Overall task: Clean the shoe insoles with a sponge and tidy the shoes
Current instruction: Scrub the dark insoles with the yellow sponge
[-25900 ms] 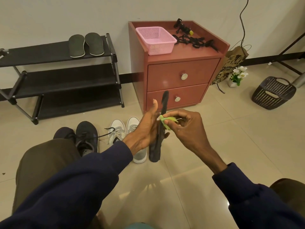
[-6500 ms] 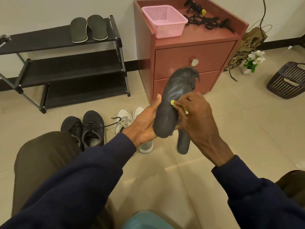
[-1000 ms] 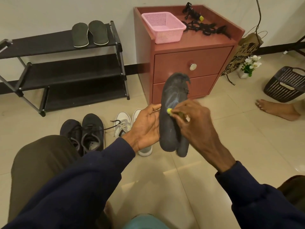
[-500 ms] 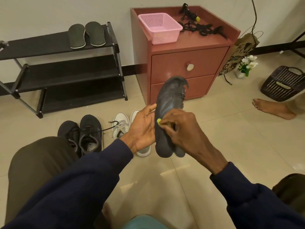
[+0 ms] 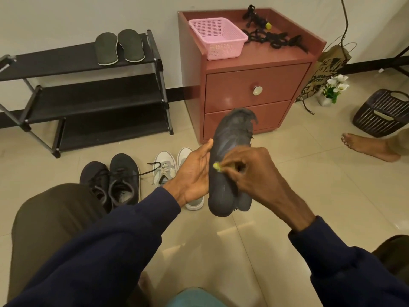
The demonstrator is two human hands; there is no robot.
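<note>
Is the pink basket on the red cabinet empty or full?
Empty: the pink basket shows only its own mesh floor and walls; the black straps lie beside it on the cabinet top.

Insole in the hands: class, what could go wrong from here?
1. The insole looks ragged at the toe; hard rubbing with the sponge could tear it more.
2. The left hand holds it by one side only, so a push from the right hand could knock it loose.
3. The lace of the black shoe trails across the floor: a trip hazard.
</note>
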